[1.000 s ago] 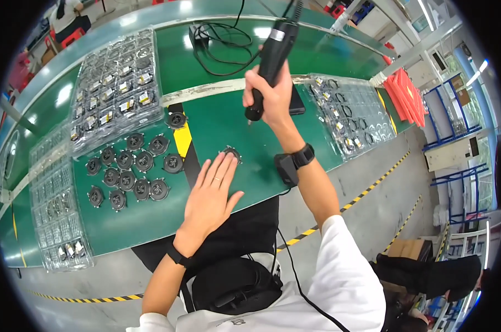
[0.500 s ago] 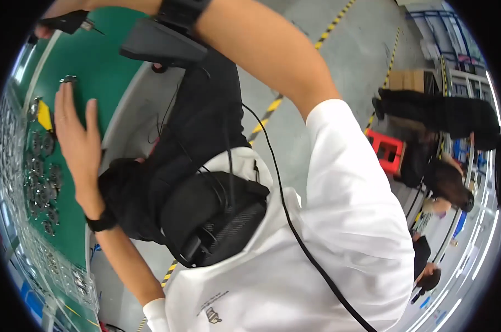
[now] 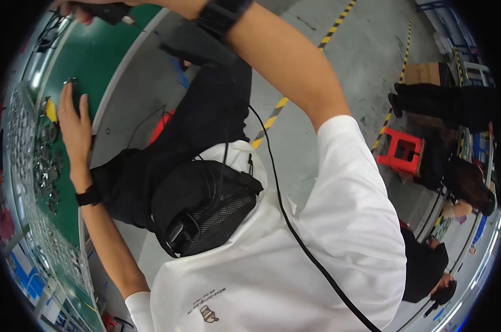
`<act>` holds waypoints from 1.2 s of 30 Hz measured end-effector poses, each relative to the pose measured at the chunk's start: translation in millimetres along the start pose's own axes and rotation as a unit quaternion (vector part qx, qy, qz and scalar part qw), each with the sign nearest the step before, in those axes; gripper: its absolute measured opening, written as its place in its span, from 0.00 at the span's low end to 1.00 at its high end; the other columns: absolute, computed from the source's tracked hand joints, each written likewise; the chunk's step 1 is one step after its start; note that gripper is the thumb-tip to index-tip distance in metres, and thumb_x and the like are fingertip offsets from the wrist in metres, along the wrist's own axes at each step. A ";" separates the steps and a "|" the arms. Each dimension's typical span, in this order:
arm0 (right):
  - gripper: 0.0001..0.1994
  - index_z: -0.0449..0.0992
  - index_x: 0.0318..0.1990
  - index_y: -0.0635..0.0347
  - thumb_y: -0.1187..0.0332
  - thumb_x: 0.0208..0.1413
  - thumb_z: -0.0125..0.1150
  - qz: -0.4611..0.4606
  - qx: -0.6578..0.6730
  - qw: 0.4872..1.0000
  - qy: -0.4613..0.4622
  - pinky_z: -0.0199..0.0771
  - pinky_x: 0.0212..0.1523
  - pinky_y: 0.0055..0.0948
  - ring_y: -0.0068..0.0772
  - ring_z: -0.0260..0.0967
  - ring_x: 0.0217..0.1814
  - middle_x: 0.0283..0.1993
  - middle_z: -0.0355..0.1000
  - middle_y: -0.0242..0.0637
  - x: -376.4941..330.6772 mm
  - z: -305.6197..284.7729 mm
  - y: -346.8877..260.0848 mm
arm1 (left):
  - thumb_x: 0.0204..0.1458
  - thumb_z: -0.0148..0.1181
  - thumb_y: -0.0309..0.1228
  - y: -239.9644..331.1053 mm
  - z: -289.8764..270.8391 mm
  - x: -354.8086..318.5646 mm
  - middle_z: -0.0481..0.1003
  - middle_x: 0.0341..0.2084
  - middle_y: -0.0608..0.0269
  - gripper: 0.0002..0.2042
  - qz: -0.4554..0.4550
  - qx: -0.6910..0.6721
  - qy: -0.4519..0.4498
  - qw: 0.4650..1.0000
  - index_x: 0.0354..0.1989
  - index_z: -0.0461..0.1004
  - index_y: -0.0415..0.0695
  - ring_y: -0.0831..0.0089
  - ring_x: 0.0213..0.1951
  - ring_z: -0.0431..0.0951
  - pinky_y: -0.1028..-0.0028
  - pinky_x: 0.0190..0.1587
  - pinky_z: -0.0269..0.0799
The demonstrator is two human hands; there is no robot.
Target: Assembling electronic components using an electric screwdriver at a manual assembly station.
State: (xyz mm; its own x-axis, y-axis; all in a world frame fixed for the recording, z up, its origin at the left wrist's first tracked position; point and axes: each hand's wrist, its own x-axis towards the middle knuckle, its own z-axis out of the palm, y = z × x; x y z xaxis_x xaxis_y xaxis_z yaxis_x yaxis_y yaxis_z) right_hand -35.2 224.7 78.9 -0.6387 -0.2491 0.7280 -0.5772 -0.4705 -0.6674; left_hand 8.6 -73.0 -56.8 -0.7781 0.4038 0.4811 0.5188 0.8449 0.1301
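A small round dark part with a metallic rim (image 3: 71, 81) is lying on the green tabletop (image 3: 98, 61), close to the upper left rim of the view. It is appearing only as a small disc, and its details are too small to tell. The left hand (image 3: 75, 123) is lying flat on the tabletop, palm down, with the fingers extended and held together. The fingertips are reaching the near side of the round part; whether they are touching it or lying just beside it cannot be told. The hand is not gripping anything.

The right hand (image 3: 76, 8) is showing only partly at the top edge of the view, closed around a dark tool body (image 3: 108, 11). It is positioned above the tabletop, well apart from the round part. A black watch (image 3: 223, 13) is sitting on the right wrist, and a black band (image 3: 88, 196) is sitting on the left wrist.

Beside the left hand, a yellow piece (image 3: 51, 110) is lying on the tabletop. Beyond it, a cluster of dark round parts (image 3: 47, 160) is spreading toward the left rim, next to clear trays of small parts (image 3: 19, 119).

A black pouch (image 3: 203, 213) with a black cable (image 3: 295, 232) is hanging over the white shirt. A red stool (image 3: 402, 152) is standing on the grey floor (image 3: 339, 61).
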 end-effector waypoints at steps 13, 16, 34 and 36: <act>0.21 0.61 0.60 0.69 0.68 0.66 0.59 0.129 -0.019 0.986 0.102 0.68 0.16 0.28 0.29 0.67 0.14 0.24 0.71 0.40 54.4 43.0 76.1 | 0.58 0.64 0.36 48.1 -31.7 6.7 0.67 0.63 0.45 0.27 -0.115 -0.054 -0.001 0.992 0.65 0.69 0.39 0.47 0.66 0.66 0.51 0.71 0.59; 0.21 0.61 0.61 0.70 0.70 0.66 0.58 0.133 -0.002 0.989 0.070 0.67 0.16 0.28 0.29 0.66 0.14 0.22 0.68 0.39 79.2 59.9 104.7 | 0.58 0.64 0.40 49.3 -34.5 5.1 0.65 0.65 0.46 0.30 -0.163 -0.077 0.001 0.984 0.67 0.66 0.37 0.48 0.68 0.64 0.50 0.73 0.55; 0.26 0.55 0.66 0.57 0.71 0.64 0.58 0.164 0.037 0.983 -0.079 0.68 0.16 0.34 0.29 0.59 0.13 0.23 0.64 0.34 67.6 77.0 161.1 | 0.38 0.71 0.63 28.5 -48.8 18.5 0.55 0.75 0.59 0.55 -0.192 -0.157 -0.185 0.951 0.73 0.61 0.40 0.33 0.75 0.47 0.26 0.72 0.40; 0.27 0.54 0.67 0.56 0.70 0.64 0.58 0.165 0.021 0.983 -0.075 0.69 0.17 0.34 0.29 0.59 0.13 0.23 0.64 0.34 65.0 73.4 161.2 | 0.36 0.72 0.62 29.1 -47.9 20.5 0.55 0.75 0.59 0.56 -0.189 -0.154 -0.199 0.949 0.73 0.61 0.40 0.32 0.75 0.47 0.26 0.72 0.40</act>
State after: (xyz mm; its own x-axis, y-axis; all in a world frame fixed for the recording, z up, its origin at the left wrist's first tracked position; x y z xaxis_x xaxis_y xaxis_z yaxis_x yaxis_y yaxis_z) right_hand -132.5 70.6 30.1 -0.7041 -0.5146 0.4894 -0.3269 -0.3770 -0.8666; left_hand 24.7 -57.0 -1.7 -0.9699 0.2434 -0.0074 0.2065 0.8383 0.5046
